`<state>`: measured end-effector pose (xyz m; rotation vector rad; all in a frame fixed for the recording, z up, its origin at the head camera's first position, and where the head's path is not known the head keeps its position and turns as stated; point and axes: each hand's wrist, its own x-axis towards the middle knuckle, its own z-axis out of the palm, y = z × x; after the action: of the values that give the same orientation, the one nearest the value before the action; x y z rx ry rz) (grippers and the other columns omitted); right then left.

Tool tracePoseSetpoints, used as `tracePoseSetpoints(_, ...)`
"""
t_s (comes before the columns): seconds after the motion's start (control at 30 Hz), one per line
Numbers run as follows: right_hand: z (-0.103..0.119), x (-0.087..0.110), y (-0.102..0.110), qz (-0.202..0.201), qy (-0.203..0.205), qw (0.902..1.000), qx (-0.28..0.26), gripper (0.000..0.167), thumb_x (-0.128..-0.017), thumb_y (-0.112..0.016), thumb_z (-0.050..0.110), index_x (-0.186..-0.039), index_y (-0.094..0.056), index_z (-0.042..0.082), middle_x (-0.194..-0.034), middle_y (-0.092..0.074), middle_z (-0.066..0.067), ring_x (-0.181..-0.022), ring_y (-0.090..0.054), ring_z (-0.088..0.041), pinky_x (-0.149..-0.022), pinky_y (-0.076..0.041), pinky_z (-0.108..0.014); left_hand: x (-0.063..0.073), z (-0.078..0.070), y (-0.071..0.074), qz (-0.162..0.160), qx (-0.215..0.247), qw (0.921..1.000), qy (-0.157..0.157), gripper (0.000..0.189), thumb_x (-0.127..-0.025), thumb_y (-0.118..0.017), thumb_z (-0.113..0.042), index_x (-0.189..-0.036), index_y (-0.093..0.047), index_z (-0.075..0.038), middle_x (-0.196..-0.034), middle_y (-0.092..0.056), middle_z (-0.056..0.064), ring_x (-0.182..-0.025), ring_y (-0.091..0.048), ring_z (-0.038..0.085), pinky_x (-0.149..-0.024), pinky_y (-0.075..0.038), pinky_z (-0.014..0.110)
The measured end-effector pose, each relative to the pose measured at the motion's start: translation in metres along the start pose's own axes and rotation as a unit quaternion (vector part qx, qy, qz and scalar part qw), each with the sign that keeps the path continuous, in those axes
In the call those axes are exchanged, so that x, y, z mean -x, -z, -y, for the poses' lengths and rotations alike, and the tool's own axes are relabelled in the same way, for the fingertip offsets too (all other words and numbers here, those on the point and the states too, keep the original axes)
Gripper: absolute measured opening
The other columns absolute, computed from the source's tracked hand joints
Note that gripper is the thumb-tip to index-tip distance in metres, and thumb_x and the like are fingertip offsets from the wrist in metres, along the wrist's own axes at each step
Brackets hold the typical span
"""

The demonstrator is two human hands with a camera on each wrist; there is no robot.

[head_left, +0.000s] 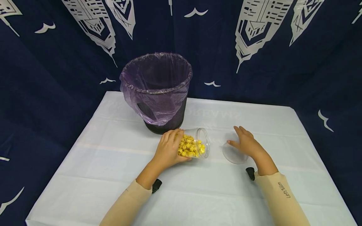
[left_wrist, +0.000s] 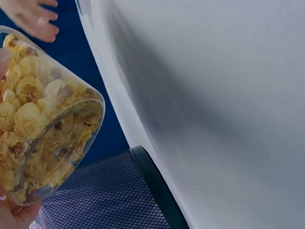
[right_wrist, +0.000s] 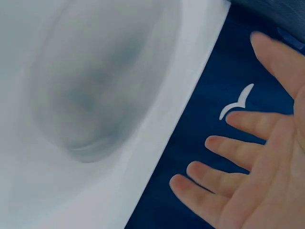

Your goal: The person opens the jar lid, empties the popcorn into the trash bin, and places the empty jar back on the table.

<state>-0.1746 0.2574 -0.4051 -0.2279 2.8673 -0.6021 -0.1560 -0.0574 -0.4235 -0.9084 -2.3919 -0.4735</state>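
- I see the clear jar point(head_left: 201, 135) near the middle of the head view, on its side, mouth toward the right of the frame, yellow popcorn point(head_left: 189, 147) inside.
- My left hand point(head_left: 169, 149) grips it around the base end, fingers over the top and thumb along the near side; the forearm comes up from the bottom of the frame.
- My right hand point(head_left: 249, 144) is right of the jar's mouth, well apart from it, fingers and thumb spread, holding nothing.
- A clear round lid point(head_left: 234, 155) lies just under that hand on the head view; on the right wrist view I see the fingers apart from it.
- Whether the jar touches the table, I can't tell.
- Behind the jar, upper centre-left, stands the black mesh bin point(head_left: 178, 117) with its purple liner point(head_left: 161, 110); its base is just beside my left fingers.
- White table point(head_left: 226, 194) runs toward the bottom and right of the frame; its far edge meets the dark blue curtain point(head_left: 215, 47) behind the bin.
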Motion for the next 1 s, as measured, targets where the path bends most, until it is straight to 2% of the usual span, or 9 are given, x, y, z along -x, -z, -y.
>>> tracePoseSetpoints(0.17,0.010,-0.016,0.021,-0.033,-0.003,0.9985,-0.043,0.080,-0.090,-0.047,0.044,-0.140,-0.010,-0.007,-0.139,-0.016,-0.033,-0.125,-0.017,-0.049,-0.097,-0.018,-0.059,0.001,0.001,0.002,-0.020,-0.015,0.9997,0.006,0.097,-0.050,-0.078,-0.056,-0.121,-0.046,0.003,-0.117,-0.048,0.017,-0.105,-0.043,0.031,-0.091,-0.034,0.041)
tracePoseSetpoints(0.27,0.017,-0.025,0.032,-0.055,-0.007,0.9956,-0.076,0.079,-0.091,-0.042,0.047,-0.140,-0.009,-0.006,-0.139,-0.020,-0.032,-0.124,-0.023,-0.048,-0.096,-0.023,-0.058,0.002,0.001,0.003,-0.030,-0.007,0.9994,0.015,0.097,-0.051,-0.078,-0.055,-0.121,-0.045,0.003,-0.118,-0.048,0.017,-0.106,-0.043,0.032,-0.092,-0.034,0.042)
tracePoseSetpoints(0.43,0.026,-0.038,0.044,-0.085,0.004,0.9841,-0.156,0.072,-0.093,-0.038,0.046,-0.140,-0.016,-0.004,-0.138,-0.029,-0.027,-0.122,-0.031,-0.043,-0.094,-0.030,-0.055,0.004,0.002,0.006,-0.046,0.005,0.9983,0.034,0.095,-0.053,-0.078,-0.054,-0.123,-0.045,0.002,-0.119,-0.048,0.017,-0.108,-0.042,0.032,-0.092,-0.034,0.043)
tracePoseSetpoints(0.53,0.032,-0.044,0.048,-0.100,0.018,0.9707,-0.218,0.070,-0.094,-0.037,0.045,-0.140,-0.019,-0.004,-0.137,-0.031,-0.025,-0.121,-0.034,-0.041,-0.095,-0.031,-0.053,0.006,0.003,0.009,-0.061,0.013,0.9972,0.042,0.096,-0.053,-0.077,-0.054,-0.123,-0.045,0.002,-0.119,-0.048,0.017,-0.108,-0.043,0.033,-0.093,-0.034,0.043)
tracePoseSetpoints(0.7,0.048,-0.055,0.050,-0.116,0.027,0.9369,-0.329,0.065,-0.094,-0.040,0.040,-0.137,-0.025,-0.006,-0.135,-0.035,-0.025,-0.119,-0.040,-0.037,-0.095,-0.035,-0.044,0.007,0.004,0.013,-0.087,0.033,0.9943,0.052,0.096,-0.052,-0.077,-0.056,-0.122,-0.044,0.003,-0.117,-0.049,0.017,-0.107,-0.043,0.034,-0.095,-0.032,0.042)
tracePoseSetpoints(0.8,0.062,-0.062,0.053,-0.117,0.027,0.9198,-0.373,0.061,-0.095,-0.042,0.035,-0.135,-0.029,-0.008,-0.133,-0.038,-0.025,-0.119,-0.041,-0.035,-0.095,-0.036,-0.039,0.008,0.005,0.015,-0.099,0.043,0.9925,0.058,0.097,-0.052,-0.077,-0.056,-0.122,-0.044,0.003,-0.117,-0.049,0.016,-0.108,-0.042,0.033,-0.096,-0.031,0.042)
tracePoseSetpoints(0.87,0.071,-0.067,0.057,-0.118,0.031,0.9123,-0.391,0.059,-0.095,-0.043,0.033,-0.134,-0.030,-0.009,-0.131,-0.039,-0.025,-0.118,-0.042,-0.034,-0.094,-0.037,-0.037,0.009,0.005,0.016,-0.105,0.048,0.9915,0.059,0.098,-0.052,-0.077,-0.055,-0.122,-0.043,0.003,-0.118,-0.049,0.016,-0.108,-0.042,0.033,-0.096,-0.031,0.042)
tracePoseSetpoints(1.0,0.091,-0.077,0.066,-0.115,0.036,0.9039,-0.410,0.054,-0.095,-0.043,0.029,-0.133,-0.033,-0.008,-0.128,-0.042,-0.025,-0.117,-0.043,-0.032,-0.093,-0.039,-0.033,0.011,0.005,0.017,-0.120,0.057,0.9894,0.059,0.101,-0.050,-0.078,-0.055,-0.124,-0.042,0.004,-0.119,-0.049,0.017,-0.109,-0.042,0.033,-0.096,-0.031,0.043)
